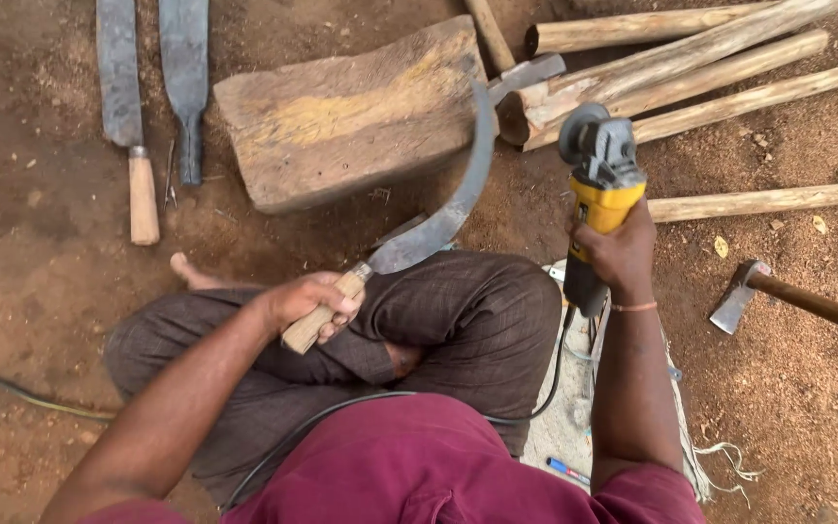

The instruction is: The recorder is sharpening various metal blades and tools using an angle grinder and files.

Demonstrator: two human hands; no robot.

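Fingers of the left hand point(317, 301) wrap the sickle point(438, 209) by its wooden handle, blade lying stiff and heavy-looking across the block point(341, 116), while the right hand point(618, 254) grips the grinder point(598, 184) firmly.

Two flat blades point(152, 58) run off the top edge; the axe point(778, 296) handle exits right (head shows); the left hand point(314, 301) hides some sickle handle point(322, 312)

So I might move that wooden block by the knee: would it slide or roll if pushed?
The wooden block looks thick and solid, so probably heavy. Its broad flat faces suggest dragging, not rolling. Loose dirt ground would likely resist sliding.
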